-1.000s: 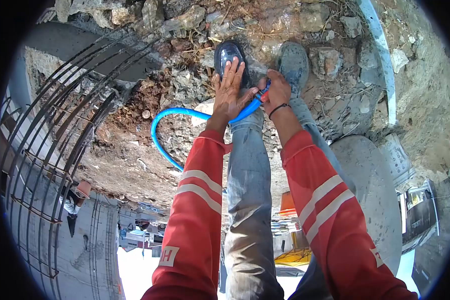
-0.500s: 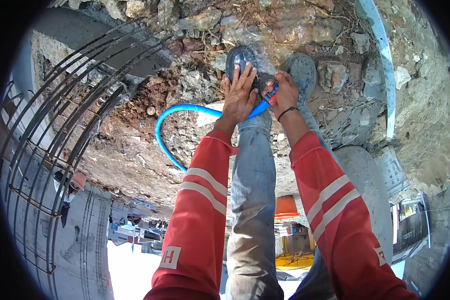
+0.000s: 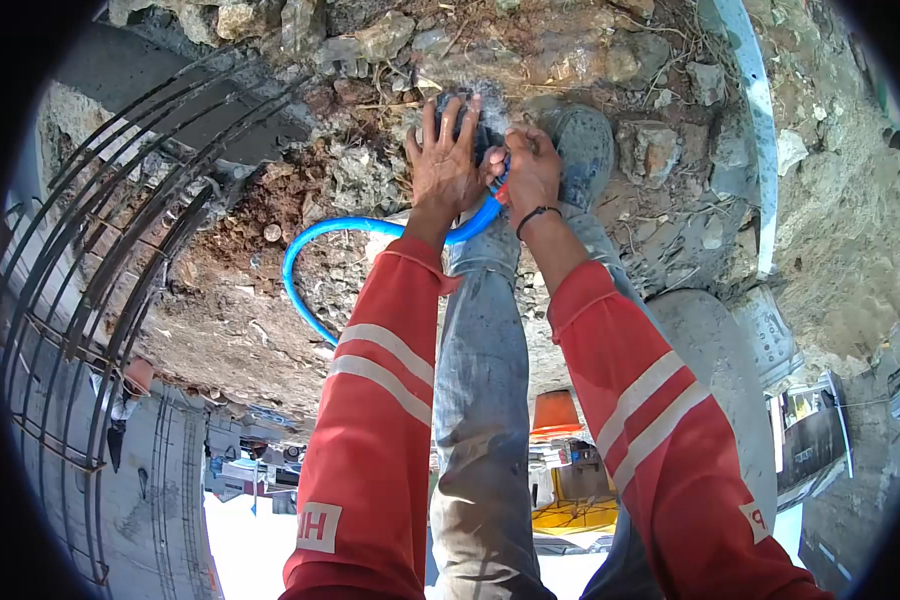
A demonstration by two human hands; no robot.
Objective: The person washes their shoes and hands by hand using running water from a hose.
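My left hand [image 3: 444, 165] lies with spread fingers over the dark, wet boot [image 3: 489, 130] on one foot, covering much of it. Close beside it, my right hand [image 3: 532, 172] is closed around the end of a blue hose [image 3: 345, 224], where a bit of red shows at the fingers. Water sprays near the boot's toe. The hose passes beneath my left wrist and loops out to the left over the soil. A second, grey and dusty boot [image 3: 584, 150] stands to the right of my right hand.
Curved steel bars [image 3: 120, 215] rise at the left beside a concrete block [image 3: 170, 85]. Rocks [image 3: 650, 150] and soil surround the boots. A pale strip [image 3: 758, 130] lies at the right, above a grey rounded slab [image 3: 715, 360]. Another person [image 3: 125, 390] is far off at lower left.
My left hand has slid further over the boot's toe, with its fingers spread wider. My right hand, still holding the hose, has come nearer to it. The view has shifted slightly.
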